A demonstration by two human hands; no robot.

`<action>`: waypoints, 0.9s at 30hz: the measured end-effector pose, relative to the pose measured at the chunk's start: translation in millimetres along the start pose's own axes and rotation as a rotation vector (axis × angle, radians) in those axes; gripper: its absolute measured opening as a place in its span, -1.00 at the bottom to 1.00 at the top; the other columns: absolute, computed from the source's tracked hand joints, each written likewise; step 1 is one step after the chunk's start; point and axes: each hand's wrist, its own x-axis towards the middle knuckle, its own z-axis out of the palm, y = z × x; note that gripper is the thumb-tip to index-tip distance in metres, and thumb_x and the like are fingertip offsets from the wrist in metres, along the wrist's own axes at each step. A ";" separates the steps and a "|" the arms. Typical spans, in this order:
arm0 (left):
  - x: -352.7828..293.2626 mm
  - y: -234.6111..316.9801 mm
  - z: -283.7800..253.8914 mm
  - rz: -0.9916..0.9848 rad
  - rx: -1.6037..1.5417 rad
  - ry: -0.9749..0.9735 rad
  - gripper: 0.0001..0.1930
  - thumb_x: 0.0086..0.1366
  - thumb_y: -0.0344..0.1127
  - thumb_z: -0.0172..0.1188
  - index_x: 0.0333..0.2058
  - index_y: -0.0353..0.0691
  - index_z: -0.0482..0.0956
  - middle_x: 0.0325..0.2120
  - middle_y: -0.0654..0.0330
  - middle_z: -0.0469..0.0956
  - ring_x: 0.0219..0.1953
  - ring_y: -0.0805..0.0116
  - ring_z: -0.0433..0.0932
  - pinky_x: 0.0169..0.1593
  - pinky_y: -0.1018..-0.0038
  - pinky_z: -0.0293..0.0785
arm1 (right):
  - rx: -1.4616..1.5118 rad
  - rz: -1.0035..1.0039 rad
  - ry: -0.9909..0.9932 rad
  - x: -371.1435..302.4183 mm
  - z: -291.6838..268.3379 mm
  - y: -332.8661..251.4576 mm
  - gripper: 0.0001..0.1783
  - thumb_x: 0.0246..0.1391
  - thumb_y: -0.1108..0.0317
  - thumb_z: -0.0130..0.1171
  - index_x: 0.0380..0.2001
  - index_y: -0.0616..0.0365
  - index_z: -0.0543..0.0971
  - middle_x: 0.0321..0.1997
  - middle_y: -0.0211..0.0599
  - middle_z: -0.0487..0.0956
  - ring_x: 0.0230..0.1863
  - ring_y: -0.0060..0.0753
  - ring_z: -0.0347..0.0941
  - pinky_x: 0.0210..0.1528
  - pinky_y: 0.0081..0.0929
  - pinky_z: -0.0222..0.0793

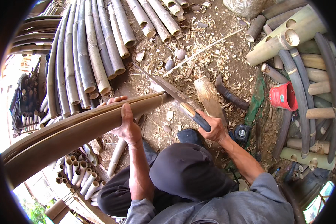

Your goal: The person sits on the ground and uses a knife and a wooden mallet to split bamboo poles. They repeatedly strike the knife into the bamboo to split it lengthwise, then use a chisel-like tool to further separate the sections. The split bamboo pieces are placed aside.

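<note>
My left hand (127, 125) is wrapped round a long, brown bamboo pole (82, 128) with a lengthwise split, its fingers behind and its thumb over the near side. The pole slants up from the lower left to its tip near the middle. In my right hand (214, 128) is a handsaw (164, 86), gripped by its dark and wooden handle. The blade points up and left and passes across the far end of the pole; whether its teeth touch the bamboo I cannot tell. Below the blade lies a pale wooden block (208, 95), beside a curved dark tool (230, 93).
Long bamboo poles (91, 52) lie in a row at the upper left. More bamboo (313, 74) is stacked on the right, near a red bucket (277, 97). A tape measure (242, 132) sits by my right forearm. Short bamboo tubes (80, 173) are piled lower left; shavings (212, 52) cover the ground.
</note>
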 end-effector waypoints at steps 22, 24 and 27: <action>37.9 48.2 -89.7 -0.296 -0.309 0.210 -0.44 0.22 -0.04 0.29 0.02 -0.30 0.34 -0.33 0.06 0.50 -0.22 0.22 0.56 -0.14 0.24 0.60 | -0.620 0.151 -0.059 -61.3 -129.6 25.9 0.03 -0.15 0.12 0.41 0.38 0.19 0.19 0.29 0.05 0.20 0.31 0.09 0.15 0.37 -0.04 0.12; 45.1 55.7 -94.1 -0.311 -0.167 0.022 -0.30 0.12 -0.08 0.37 0.12 -0.34 0.29 -0.29 -0.07 0.55 -0.34 0.18 0.64 -0.22 0.22 0.68 | -0.534 0.161 -0.127 -59.0 -101.3 0.6 0.01 -0.05 0.00 0.32 0.39 0.19 0.17 0.32 0.08 0.20 0.33 0.05 0.15 0.38 -0.07 0.14; 61.2 57.0 -57.0 -0.295 -0.007 -0.215 -0.26 0.01 -0.12 0.44 0.06 -0.43 0.32 -0.36 -0.07 0.60 -0.39 0.17 0.68 -0.28 0.29 0.74 | -0.235 0.112 -0.249 -66.9 -67.5 -6.0 0.17 -0.08 -0.40 0.28 0.37 0.26 0.18 0.34 0.12 0.22 0.40 0.05 0.12 0.43 -0.07 0.08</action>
